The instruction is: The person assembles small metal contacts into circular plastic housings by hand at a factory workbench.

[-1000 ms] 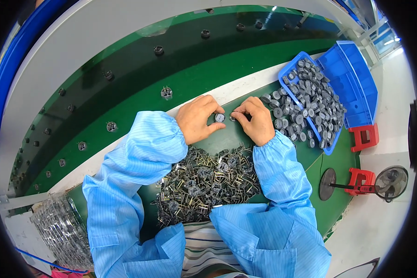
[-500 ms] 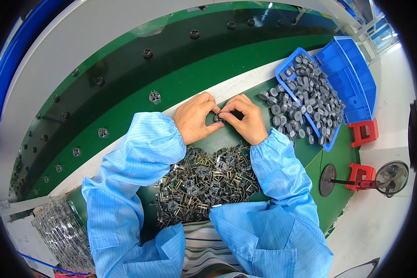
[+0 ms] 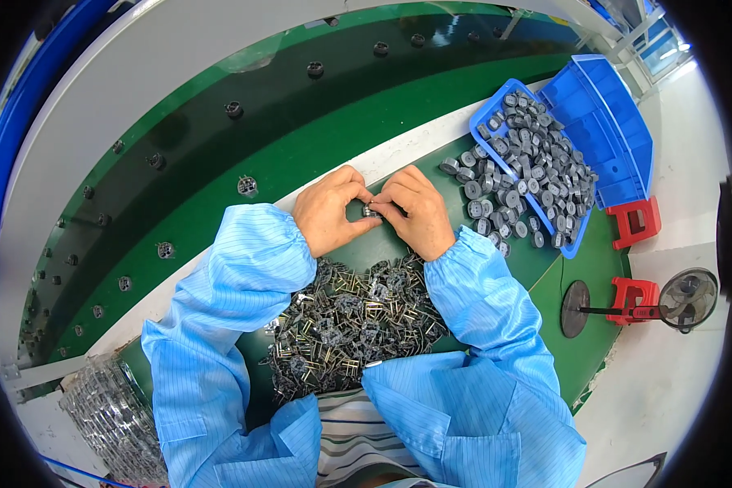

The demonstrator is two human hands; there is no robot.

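Between my two hands, over the green table, is a small round dark part with shiny metal bits (image 3: 371,212). My left hand (image 3: 325,213) closes its thumb and fingers on the part's left side. From the right, my right hand (image 3: 419,213) pinches at its top with thumb and forefinger. The fingertips hide much of it, so its exact kind cannot be made out. Just in front of my body, between my forearms, lies a heap of small black parts with brass-coloured pins (image 3: 358,325).
Beyond a white ledge (image 3: 390,163), a green conveyor belt (image 3: 301,163) carries spaced-out small round parts. At the right, grey round caps (image 3: 537,154) fill a tilted blue bin (image 3: 573,248) and spill onto the table. A fan (image 3: 687,298) and red stools (image 3: 634,221) stand farther right.
The parts on the belt have moved left and nearer. My hands stay together on the small round part, with the fingers slightly shifted. The whole view has turned a little.
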